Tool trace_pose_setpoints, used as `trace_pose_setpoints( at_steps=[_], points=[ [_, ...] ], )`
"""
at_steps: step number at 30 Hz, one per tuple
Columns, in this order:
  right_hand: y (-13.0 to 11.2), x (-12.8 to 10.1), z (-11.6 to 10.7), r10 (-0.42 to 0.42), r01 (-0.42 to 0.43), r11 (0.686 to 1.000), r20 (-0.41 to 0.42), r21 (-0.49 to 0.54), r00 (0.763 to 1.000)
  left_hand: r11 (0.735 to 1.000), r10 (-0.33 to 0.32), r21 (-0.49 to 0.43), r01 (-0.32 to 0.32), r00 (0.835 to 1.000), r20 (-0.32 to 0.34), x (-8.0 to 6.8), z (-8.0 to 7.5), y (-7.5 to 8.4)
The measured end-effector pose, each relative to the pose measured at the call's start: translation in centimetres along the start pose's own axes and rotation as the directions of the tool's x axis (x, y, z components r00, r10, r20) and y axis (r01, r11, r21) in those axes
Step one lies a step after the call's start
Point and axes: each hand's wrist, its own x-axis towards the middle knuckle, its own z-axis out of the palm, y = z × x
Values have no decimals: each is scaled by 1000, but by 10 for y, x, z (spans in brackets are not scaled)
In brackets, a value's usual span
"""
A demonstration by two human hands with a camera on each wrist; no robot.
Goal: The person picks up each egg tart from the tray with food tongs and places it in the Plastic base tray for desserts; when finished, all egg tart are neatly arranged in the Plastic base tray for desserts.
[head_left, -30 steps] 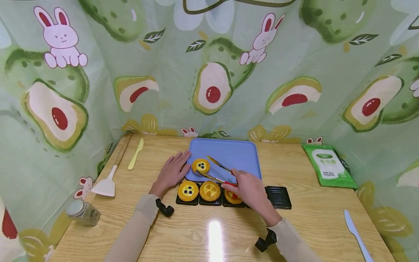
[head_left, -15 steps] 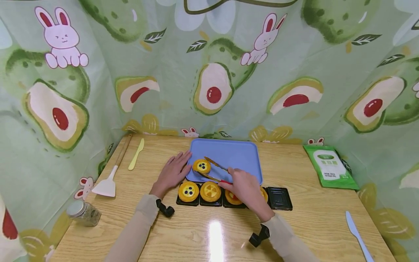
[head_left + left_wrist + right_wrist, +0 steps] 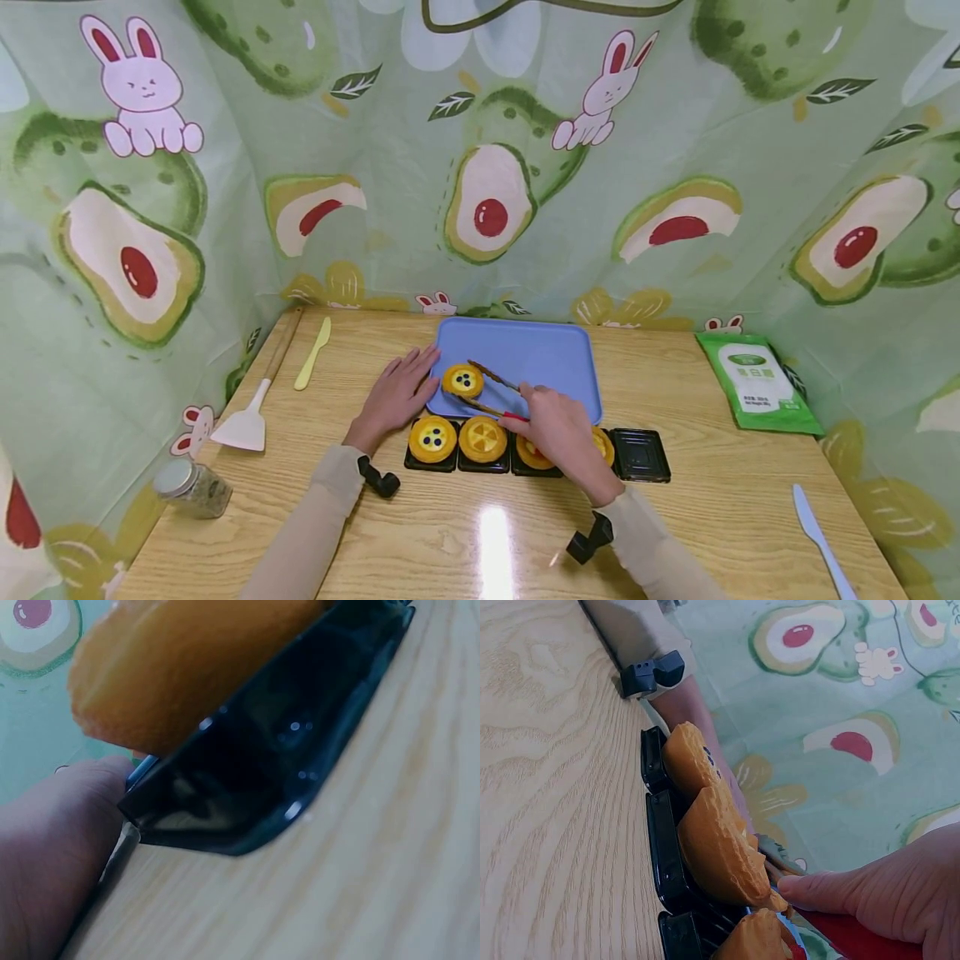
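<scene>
My right hand holds tongs with red handles, their arms spread either side of an egg tart dotted with dark berries. That tart sits at the front left of a blue tray. In the right wrist view, my thumb presses along the red handle. My left hand lies with straight fingers at the tray's left edge. Tarts in black plastic holders line the tray's front: one with berries, one with yellow wedges, others partly hidden by my right hand.
An empty black holder ends the row. Leftward lie a spatula, a yellow knife and a lidded jar. On the right are a green packet and a pale blue knife. A patterned curtain surrounds the table.
My right hand has shifted slightly left, and the tongs' far arm has come nearer the berry tart. The left hand stays at the tray's edge.
</scene>
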Motion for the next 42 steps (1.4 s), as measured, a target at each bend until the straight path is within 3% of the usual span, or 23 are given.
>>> trace_pose_setpoints(
  at_steps=[8,24,33,42],
  points=[
    [0,-1,3,-19,19,1000,-32,-6,999,1000,-2,-6,2,1000,3,0,-1,1],
    [-1,1,5,-3,3,1000,0,-1,1000,1000,-8,-8,8,1000,-2,-1,0,1],
    [0,-1,5,-18,18,1000,-29,8,999,1000,-8,-9,8,1000,7,0,1,0],
    [0,-2,-4,-16,16,1000,-35,16,999,1000,-8,-1,8,1000,5,0,1,0]
  ],
)
